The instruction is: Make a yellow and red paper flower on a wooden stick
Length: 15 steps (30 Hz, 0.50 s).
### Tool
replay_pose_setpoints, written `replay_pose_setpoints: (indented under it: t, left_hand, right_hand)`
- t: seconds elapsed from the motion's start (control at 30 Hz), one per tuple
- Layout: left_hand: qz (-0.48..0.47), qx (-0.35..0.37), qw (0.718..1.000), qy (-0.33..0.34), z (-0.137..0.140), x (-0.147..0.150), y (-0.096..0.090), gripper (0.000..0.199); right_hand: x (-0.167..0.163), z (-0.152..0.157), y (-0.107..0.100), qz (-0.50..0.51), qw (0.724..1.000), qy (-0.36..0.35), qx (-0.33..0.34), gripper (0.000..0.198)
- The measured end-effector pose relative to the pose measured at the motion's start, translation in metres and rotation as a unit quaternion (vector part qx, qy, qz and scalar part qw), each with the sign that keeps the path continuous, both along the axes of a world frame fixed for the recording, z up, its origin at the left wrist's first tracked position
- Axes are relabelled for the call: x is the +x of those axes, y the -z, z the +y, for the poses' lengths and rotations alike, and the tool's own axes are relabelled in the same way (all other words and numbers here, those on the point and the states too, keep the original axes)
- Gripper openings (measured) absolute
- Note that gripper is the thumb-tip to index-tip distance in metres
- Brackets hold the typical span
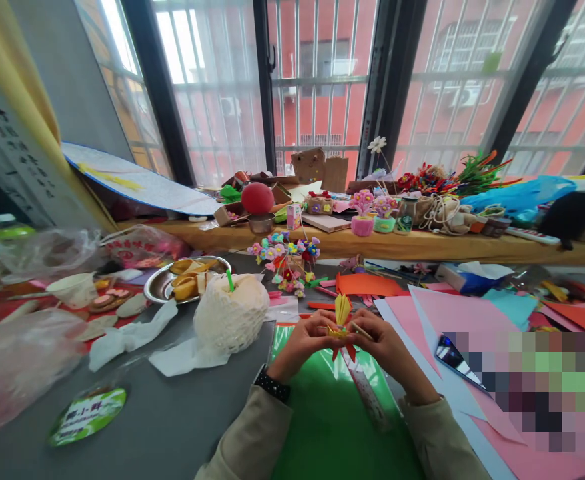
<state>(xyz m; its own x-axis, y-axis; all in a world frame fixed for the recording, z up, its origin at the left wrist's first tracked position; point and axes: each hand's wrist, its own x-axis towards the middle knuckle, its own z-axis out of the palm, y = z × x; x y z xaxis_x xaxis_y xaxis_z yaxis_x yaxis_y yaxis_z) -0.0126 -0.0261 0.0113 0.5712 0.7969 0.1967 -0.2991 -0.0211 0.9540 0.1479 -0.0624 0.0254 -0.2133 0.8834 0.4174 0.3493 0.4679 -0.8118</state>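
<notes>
Above the green sheet (pixel 322 427), my left hand (pixel 306 339) and my right hand (pixel 380 340) meet around a small yellow and red folded paper piece (pixel 343 311). Its yellow points rise above my fingers and red points hang below. Fingers of my left hand pinch its left side. My right hand grips its other side, and a thin pale stick (pixel 362 331) shows at those fingertips; I cannot tell how it joins the paper. A clear ruler (pixel 367 393) with markings lies beneath on the green sheet.
Left of my hands stands a peeled coconut (pixel 232 310) in white foam net with a green straw. Behind it is a metal bowl (pixel 153 285) with peels. Pink paper (pixel 472 313) and a phone (pixel 455 357) lie right. Small craft flowers (pixel 287 257) stand ahead, before a cluttered wooden sill (pixel 212 239).
</notes>
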Motion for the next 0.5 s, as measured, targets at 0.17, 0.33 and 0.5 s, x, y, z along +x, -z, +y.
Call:
replay_pose_setpoints:
  t: [0.17, 0.33, 0.5]
  left_hand:
    - [-0.004, -0.010, 1.000, 0.012, 0.0012, -0.0014, 0.0021, 0.016]
    - [-0.022, -0.010, 1.000, 0.000, 0.0010, -0.0003, 0.0033, 0.017]
    - [-0.017, -0.017, 1.000, -0.008, 0.0000, 0.0014, 0.0026, 0.020]
  right_hand:
    - [-0.0008, -0.0011, -0.0018, 0.004, 1.000, -0.012, -0.002, 0.020]
    - [0.0003, -0.0015, -0.0010, 0.007, 1.000, -0.005, -0.012, 0.020]
    - [0.0015, -0.0020, -0.0008, 0.013, 1.000, -0.003, -0.013, 0.021]
